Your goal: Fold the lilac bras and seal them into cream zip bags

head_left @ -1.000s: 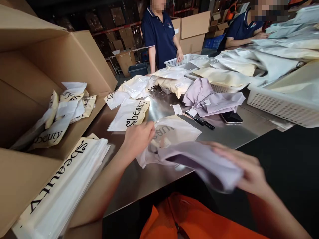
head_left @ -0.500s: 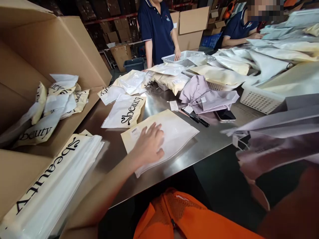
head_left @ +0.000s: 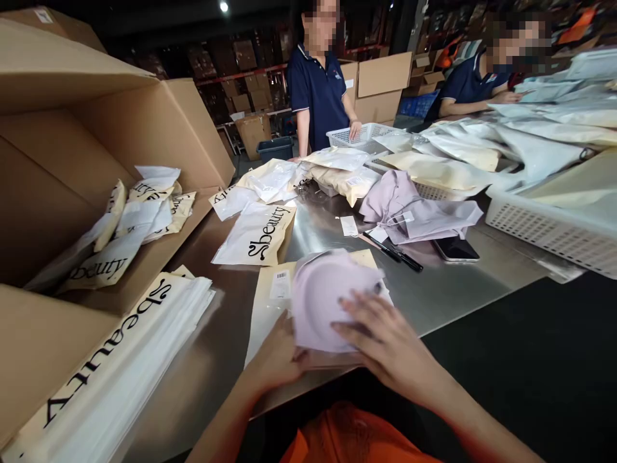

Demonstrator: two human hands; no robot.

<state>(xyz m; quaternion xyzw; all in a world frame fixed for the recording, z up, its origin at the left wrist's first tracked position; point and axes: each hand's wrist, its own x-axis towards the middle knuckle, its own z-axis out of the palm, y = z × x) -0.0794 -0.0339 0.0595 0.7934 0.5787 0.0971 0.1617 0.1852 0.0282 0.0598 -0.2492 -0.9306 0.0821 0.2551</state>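
Starting at the left of the frame, you have a big brown box (head_left: 168,128) with some packets (head_left: 144,215) in it, lying just as they did a moment ago. In the lower left sits a pile of bags (head_left: 120,360) with big black letters.

Near the middle is the big change. Half a second ago your left hand (head_left: 277,357) was alone on the flat bag (head_left: 267,315), and the purple cloth (head_left: 315,299) hung far over at the right. Now the cloth is a squarish shape in the lower middle, on top of the bag. Your left fingers bend at its lower left edge, but I cannot tell if they pinch it. Your right hand (head_left: 380,331) is on it too, fingers spread open, not gripping. I think this puts your work all in one spot: two hands on one cloth. It is blurry, so its folds are hard to see.

Farther right, the pens (head_left: 388,249), a purple bundle (head_left: 429,212) and the phone (head_left: 456,249) stay put, and a white basket (head_left: 544,233) is near the right edge.
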